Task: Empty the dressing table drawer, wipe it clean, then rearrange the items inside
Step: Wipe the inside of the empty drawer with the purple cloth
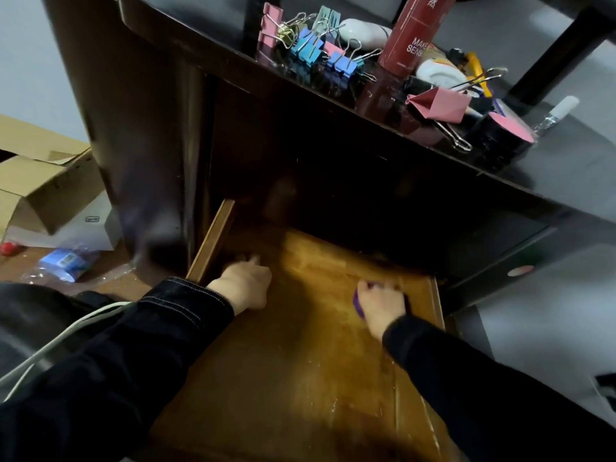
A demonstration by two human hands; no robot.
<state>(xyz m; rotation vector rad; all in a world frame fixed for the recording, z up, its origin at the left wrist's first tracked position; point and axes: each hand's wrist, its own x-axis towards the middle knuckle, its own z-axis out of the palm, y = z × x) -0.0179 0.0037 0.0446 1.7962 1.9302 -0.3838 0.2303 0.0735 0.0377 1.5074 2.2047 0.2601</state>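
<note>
Right hand (381, 303) grip closed over a purple cloth (357, 304), fingers curled on top, cloth pressed to the drawer bottom near the right wall. Only a purple edge showed at the left side of the hand. Left hand (245, 285) lay on the drawer bottom near the left wall, fingers bent toward the far end. It was blurred, so I cannot tell whether its grip held anything. Both sleeves were dark.

Drawer (316, 378) was pulled out toward the viewer, with a bare wood floor, scuffed and scratched at the near right. Besides the hands and the cloth, nothing could be seen inside it. Its far end was in shadow under the tabletop (566, 161).

The dark tabletop carried a cluster of things: a heap of coloured binder clips (313, 50) at the left, a tall red tube (415, 31) right of them, a big pink clip (440, 103) and a black jar (500, 141) with a pink top at the near right edge. The small items behind these were too jumbled to name.

On the floor to the left were an open cardboard box (40, 181) and a blue packet (66, 261) in clear wrap. A white cable (66, 331) ran across the near left.
</note>
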